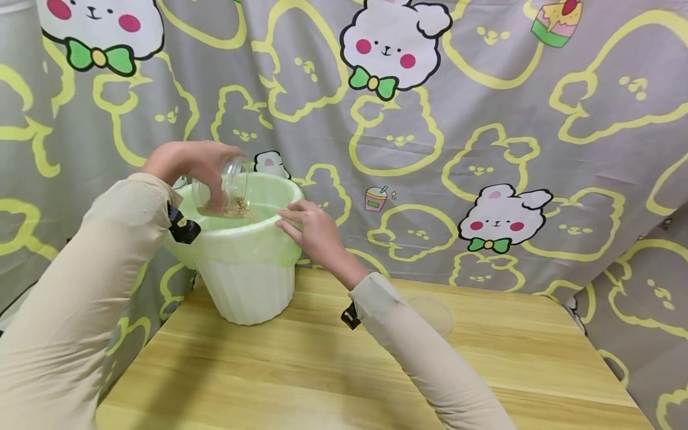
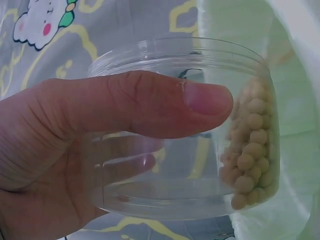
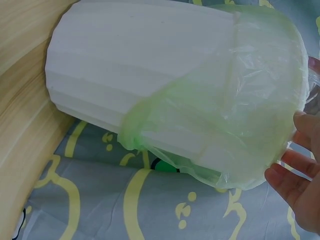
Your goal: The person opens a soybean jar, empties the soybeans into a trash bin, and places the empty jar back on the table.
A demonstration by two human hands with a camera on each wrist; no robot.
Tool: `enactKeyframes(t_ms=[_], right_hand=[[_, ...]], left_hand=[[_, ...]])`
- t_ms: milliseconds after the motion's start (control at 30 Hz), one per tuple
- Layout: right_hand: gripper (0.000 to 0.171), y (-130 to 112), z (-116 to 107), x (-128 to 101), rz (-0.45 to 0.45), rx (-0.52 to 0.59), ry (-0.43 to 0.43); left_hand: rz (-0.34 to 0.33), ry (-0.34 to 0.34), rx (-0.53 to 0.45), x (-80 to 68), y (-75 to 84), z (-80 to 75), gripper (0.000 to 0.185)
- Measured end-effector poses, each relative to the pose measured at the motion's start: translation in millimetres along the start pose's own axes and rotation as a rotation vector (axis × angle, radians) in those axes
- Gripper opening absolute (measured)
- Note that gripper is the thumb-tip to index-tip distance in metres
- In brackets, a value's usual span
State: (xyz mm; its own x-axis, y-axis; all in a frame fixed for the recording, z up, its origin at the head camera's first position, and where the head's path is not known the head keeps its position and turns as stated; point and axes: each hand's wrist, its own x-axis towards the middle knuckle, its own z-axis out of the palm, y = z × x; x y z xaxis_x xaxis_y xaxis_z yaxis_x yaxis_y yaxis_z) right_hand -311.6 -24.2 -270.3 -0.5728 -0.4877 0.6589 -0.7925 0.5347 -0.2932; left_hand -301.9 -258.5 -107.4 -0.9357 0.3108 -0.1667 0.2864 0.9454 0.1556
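Observation:
In the head view my left hand (image 1: 196, 170) grips a clear plastic jar (image 1: 236, 179), tipped over the mouth of a white ribbed trash bin (image 1: 247, 292). Small beige balls (image 2: 252, 145) are heaped along the lower side of the jar in the left wrist view, with the thumb across its near wall. A thin green bag (image 3: 255, 110) lines the bin and folds down over its outside. My right hand (image 1: 317, 233) holds the bin's rim, thumb and fingers right at the bag-covered edge.
The bin stands at the back left of a wooden table (image 1: 333, 370). A clear round lid (image 1: 432, 315) lies on the table behind the right forearm. A grey patterned curtain (image 1: 322, 131) hangs close behind the bin and along the sides.

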Motion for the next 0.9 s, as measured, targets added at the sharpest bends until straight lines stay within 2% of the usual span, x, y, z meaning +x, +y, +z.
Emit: enactKeyframes(t_ms=[200, 400, 700, 900], right_hand=[[0.033, 1, 1, 0, 0.008, -0.015, -0.010], [0.031, 0, 2, 0, -0.013, -0.022, 0.016], [0.033, 1, -1, 0, -0.011, 0.020, 0.010], [0.032, 3, 0, 2, -0.018, 0.017, 0.014]], left_hand=[[0.000, 0.004, 0.050, 3.1, 2.3, 2.8, 0.125], [-0.013, 0.001, 0.091, 5.4, 9.0, 3.6, 0.124], [-0.014, -0.011, 0.130, 11.1, 14.0, 2.0, 0.119], [-0.061, -0.026, 0.212, 12.5, 16.3, -0.9, 0.121]])
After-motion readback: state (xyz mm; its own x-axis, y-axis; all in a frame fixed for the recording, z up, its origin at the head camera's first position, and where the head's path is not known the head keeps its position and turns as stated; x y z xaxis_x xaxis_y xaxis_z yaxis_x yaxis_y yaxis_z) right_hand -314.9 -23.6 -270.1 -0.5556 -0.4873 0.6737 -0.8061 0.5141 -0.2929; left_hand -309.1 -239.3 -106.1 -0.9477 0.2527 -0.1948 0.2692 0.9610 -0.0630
